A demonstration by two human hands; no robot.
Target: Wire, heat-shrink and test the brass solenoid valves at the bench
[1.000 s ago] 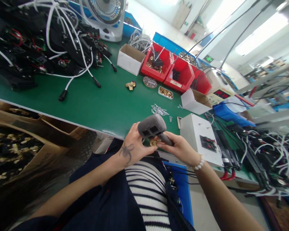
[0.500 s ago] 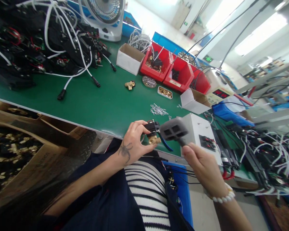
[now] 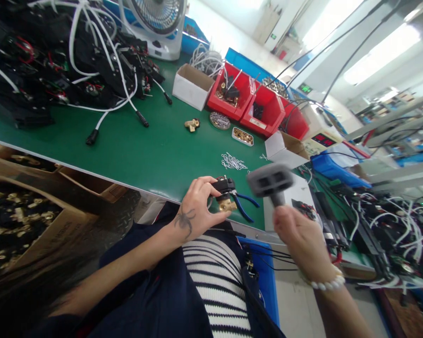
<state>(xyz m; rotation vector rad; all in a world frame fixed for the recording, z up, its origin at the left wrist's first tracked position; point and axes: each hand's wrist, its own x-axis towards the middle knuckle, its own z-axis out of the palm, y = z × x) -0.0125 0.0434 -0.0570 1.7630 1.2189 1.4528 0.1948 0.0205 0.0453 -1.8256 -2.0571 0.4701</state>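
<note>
My left hand [image 3: 200, 204] is closed around a brass valve [image 3: 226, 205] with a black housing on top, held at the table's front edge. Beside this valve lie blue-handled pliers [image 3: 245, 206], their jaws partly hidden behind it. In my right hand [image 3: 299, 234] is the handle of a grey mallet [image 3: 270, 180], whose blurred head has square hollows in its side. The mallet head is raised to the right of the valve, apart from it. Small metal clips [image 3: 233, 162] lie in a loose pile beyond the valve.
Another brass fitting [image 3: 192, 124] lies farther back, near a round dish [image 3: 220, 120] of pins and a small tray [image 3: 243, 136] of brass parts. Red bins [image 3: 231, 101] line the back. Black cabled assemblies [image 3: 24, 80] crowd the left; a white box [image 3: 270, 213] stands right.
My right hand has moved the mallet a little up and to the right, away from the valve. More of the pliers shows. The left hand keeps its hold.
</note>
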